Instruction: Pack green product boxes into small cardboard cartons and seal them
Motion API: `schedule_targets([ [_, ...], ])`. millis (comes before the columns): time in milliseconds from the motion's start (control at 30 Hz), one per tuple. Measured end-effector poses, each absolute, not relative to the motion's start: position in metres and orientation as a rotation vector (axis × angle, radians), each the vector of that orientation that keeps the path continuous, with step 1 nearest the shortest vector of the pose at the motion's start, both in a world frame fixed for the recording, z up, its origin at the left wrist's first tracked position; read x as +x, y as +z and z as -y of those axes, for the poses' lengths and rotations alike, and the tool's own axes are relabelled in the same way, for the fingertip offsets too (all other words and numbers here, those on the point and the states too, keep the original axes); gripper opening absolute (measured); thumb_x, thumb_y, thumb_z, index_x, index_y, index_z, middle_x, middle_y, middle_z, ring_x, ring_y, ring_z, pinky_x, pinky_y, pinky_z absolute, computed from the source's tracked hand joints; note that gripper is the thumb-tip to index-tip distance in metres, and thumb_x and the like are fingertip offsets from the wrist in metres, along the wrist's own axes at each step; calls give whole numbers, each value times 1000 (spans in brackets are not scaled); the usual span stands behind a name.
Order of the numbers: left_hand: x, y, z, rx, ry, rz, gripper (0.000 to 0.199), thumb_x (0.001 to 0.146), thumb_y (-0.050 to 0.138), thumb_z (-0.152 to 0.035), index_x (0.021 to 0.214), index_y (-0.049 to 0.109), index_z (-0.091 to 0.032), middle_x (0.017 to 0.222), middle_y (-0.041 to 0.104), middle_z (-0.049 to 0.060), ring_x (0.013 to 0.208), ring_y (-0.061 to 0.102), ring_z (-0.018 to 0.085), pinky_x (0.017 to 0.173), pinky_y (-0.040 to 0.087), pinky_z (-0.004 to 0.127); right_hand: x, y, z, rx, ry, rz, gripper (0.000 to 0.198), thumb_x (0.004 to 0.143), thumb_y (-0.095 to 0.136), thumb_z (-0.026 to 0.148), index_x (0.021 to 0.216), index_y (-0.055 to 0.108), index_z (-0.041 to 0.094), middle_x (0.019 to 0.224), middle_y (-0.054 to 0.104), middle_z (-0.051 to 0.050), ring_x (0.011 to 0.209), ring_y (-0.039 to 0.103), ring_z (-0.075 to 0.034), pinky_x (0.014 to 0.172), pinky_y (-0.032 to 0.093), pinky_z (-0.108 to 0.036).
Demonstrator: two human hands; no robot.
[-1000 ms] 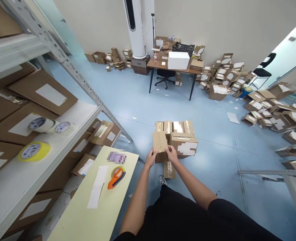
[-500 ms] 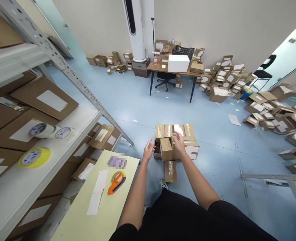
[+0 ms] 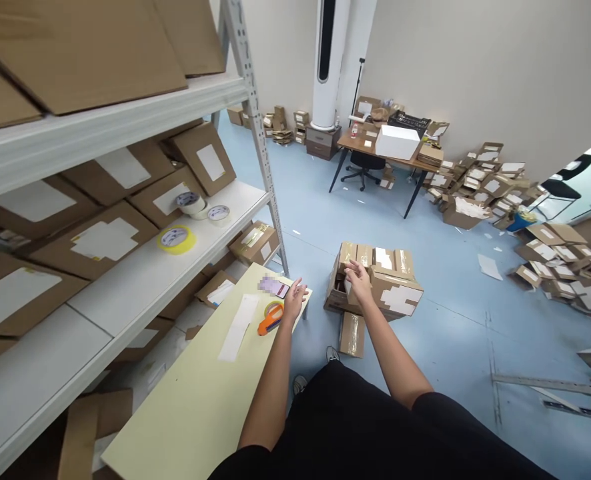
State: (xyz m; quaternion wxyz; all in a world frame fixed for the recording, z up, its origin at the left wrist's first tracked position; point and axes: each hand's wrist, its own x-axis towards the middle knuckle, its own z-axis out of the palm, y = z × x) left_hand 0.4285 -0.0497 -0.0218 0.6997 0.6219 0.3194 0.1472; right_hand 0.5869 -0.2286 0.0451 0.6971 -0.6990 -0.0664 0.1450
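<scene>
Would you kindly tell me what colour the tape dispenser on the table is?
Orange, the tape dispenser shows best in the head view.

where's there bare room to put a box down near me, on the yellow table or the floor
The pale yellow table is bare on its near half, below the white paper strip; its far end is crowded with the orange tape dispenser by the left hand. The blue floor is open right of the taped cardboard boxes under the right hand; the far right is littered.
</scene>
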Motion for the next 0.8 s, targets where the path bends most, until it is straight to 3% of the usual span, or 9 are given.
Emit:
schedule_targets([
  [400, 361, -17, 29, 1279, 394, -702, 62, 95, 58, -55, 146, 54, -20, 127, 71, 15, 104, 73, 22, 81, 56, 30, 526, 77, 193, -1637, 329, 254, 58, 82, 70, 48, 134, 64, 23, 130, 70, -14, 115, 65, -27, 91, 55, -41],
  [800, 355, -28, 18, 1218, 534, -802, 61, 94, 59, -59, 141, 59, -22, 124, 73, 14, 101, 72, 21, 79, 56, 31, 540, 37, 197, -1647, 479, 364, 63, 84, 69, 54, 138, 60, 24, 133, 68, -14, 116, 65, -27, 91, 55, -41],
])
